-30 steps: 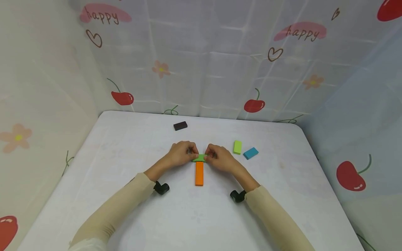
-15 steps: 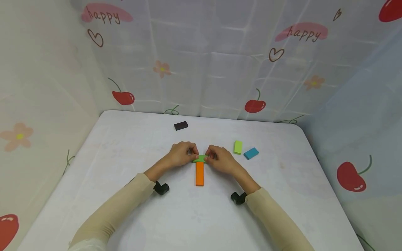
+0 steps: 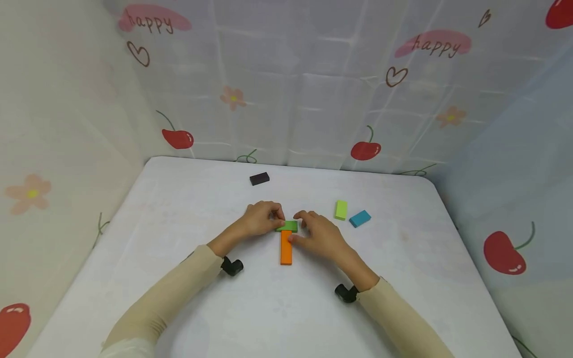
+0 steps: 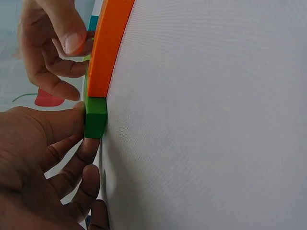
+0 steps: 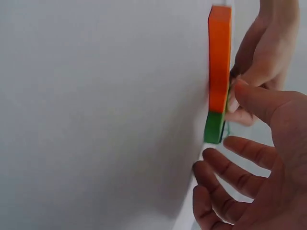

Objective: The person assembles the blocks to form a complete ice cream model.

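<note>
A green block [image 3: 292,225] lies crosswise on the white table, against the far end of a lengthwise orange block [image 3: 286,252]; together they form a T. With thumb and fingers, my left hand [image 3: 260,219] pinches the green block's left end. In the left wrist view the thumb is on top of the green block [image 4: 96,118] and a finger is at its far side. My right hand [image 3: 323,235] is off the green block, its fingers spread apart. Its thumb is over the orange block's right edge in the head view; whether it touches, I cannot tell.
Behind the hands lies a dark brown block [image 3: 259,178]. To the right are a yellow-green block [image 3: 340,210] and a blue block [image 3: 360,219]. A printed curtain [image 3: 286,109] hangs behind the white table [image 3: 277,313].
My right hand has let go of the green block's right end; its fingers have spread and the thumb has moved towards me. The left hand keeps its pinch, and the blocks keep their layout.
</note>
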`<act>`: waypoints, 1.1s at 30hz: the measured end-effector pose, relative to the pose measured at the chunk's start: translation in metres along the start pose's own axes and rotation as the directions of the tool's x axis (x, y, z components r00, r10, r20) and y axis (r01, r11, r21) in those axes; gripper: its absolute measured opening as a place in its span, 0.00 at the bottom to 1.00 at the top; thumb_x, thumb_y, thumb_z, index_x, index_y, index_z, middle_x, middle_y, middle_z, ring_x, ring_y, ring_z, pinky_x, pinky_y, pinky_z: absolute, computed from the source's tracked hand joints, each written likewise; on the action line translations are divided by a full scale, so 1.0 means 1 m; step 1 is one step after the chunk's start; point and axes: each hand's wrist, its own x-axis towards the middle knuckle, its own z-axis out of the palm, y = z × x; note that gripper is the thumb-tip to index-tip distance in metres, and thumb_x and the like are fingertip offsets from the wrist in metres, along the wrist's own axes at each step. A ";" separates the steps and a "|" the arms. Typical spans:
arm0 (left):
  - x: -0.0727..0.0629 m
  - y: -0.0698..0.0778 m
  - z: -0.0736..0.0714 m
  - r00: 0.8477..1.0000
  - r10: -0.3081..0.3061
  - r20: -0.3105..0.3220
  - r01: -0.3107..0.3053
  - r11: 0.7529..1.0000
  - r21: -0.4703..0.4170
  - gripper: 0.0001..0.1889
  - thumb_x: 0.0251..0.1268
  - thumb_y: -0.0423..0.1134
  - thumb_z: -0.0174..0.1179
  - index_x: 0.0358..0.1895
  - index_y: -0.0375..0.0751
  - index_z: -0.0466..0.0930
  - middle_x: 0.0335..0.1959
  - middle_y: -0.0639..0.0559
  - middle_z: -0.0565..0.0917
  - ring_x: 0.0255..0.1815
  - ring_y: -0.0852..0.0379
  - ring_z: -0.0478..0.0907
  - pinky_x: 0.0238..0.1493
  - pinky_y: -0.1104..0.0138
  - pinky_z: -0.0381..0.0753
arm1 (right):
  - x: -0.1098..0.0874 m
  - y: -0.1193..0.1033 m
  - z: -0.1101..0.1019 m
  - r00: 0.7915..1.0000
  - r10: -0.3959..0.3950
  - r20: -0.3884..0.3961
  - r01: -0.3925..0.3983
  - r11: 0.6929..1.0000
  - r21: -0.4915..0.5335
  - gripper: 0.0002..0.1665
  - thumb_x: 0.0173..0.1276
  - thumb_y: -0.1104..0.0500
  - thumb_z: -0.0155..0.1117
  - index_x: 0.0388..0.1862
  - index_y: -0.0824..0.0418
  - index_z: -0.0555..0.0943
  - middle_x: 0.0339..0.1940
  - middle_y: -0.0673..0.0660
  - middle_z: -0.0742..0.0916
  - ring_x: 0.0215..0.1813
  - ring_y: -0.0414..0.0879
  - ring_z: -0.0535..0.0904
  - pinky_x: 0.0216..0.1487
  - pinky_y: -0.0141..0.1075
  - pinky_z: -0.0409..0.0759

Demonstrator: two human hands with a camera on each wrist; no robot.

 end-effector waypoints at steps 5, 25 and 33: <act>0.000 -0.001 -0.002 1.000 -0.010 -0.005 0.010 1.000 0.011 0.03 0.75 0.45 0.69 0.39 0.56 0.86 0.39 0.59 0.89 0.46 0.55 0.79 0.61 0.44 0.66 | -0.015 -0.011 0.001 0.998 -0.054 0.027 0.057 0.989 -0.139 0.41 0.69 0.33 0.74 0.76 0.46 0.77 0.62 0.56 0.87 0.56 0.54 0.81 0.54 0.50 0.84; 0.001 -0.003 0.001 1.000 -0.010 0.007 0.010 0.999 -0.031 0.02 0.75 0.46 0.69 0.41 0.55 0.87 0.37 0.59 0.88 0.41 0.57 0.77 0.58 0.49 0.64 | -0.019 -0.012 0.004 0.999 -0.049 0.014 0.051 0.991 -0.123 0.39 0.66 0.36 0.78 0.73 0.47 0.81 0.62 0.54 0.86 0.56 0.53 0.78 0.53 0.48 0.82; 0.007 -0.018 -0.012 0.995 -0.057 -0.085 0.054 0.998 -0.039 0.03 0.77 0.45 0.66 0.42 0.54 0.88 0.41 0.56 0.89 0.43 0.55 0.79 0.60 0.47 0.67 | -0.019 -0.012 0.003 0.999 -0.029 0.019 0.031 0.993 -0.113 0.39 0.66 0.36 0.78 0.73 0.46 0.81 0.63 0.53 0.86 0.58 0.53 0.79 0.55 0.50 0.83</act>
